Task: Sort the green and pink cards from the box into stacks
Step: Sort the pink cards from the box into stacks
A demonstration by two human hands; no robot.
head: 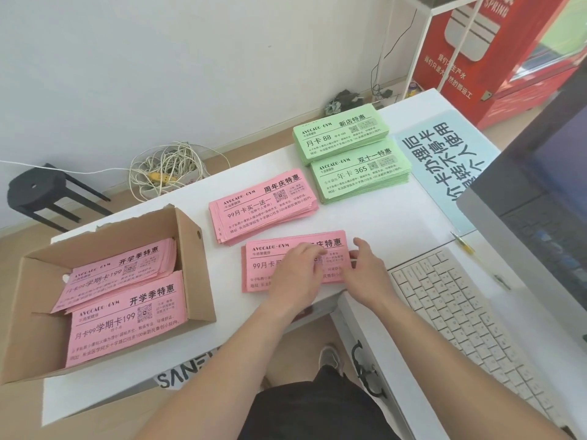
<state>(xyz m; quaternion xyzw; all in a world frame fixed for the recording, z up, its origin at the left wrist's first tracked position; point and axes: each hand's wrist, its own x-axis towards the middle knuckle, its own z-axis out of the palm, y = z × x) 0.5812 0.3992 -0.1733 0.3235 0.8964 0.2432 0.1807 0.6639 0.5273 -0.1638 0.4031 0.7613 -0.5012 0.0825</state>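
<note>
A pink card stack (270,254) lies near the white table's front edge. My left hand (297,274) rests flat on its middle. My right hand (365,268) touches its right end, thumb raised at the far corner. Behind it sits another pink stack (263,204). Two green stacks, one at the back (340,134) and one just in front of it (362,177), lie further back right. The open cardboard box (190,249) at the left holds more pink cards (127,315) in two overlapping piles.
A white keyboard (460,312) lies right of my hands, below a monitor (540,198). A pale blue sign (444,160) lies beside the green stacks. On the floor behind the table are a black stool (41,192) and a cable bundle (165,169).
</note>
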